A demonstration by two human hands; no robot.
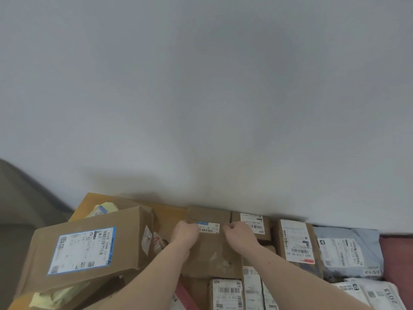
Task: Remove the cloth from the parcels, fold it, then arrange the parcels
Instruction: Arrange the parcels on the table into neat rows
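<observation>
A brown cardboard parcel (211, 258) with a small white barcode label lies in the middle of the pile, against the wall. My left hand (185, 234) grips its left side and my right hand (240, 236) grips its right side, both near the label. A large tilted brown box (89, 249) with a blue-edged label sits to the left. More labelled boxes (297, 242) and grey mailer bags (348, 251) lie to the right. A pale yellow cloth (53, 296) shows under the large box at lower left and again behind it.
The parcels rest on a wooden tabletop (89, 200) pushed against a plain white wall (201, 97). A dark red surface (397, 258) shows at the far right. Small white-labelled boxes (226, 294) crowd the near edge.
</observation>
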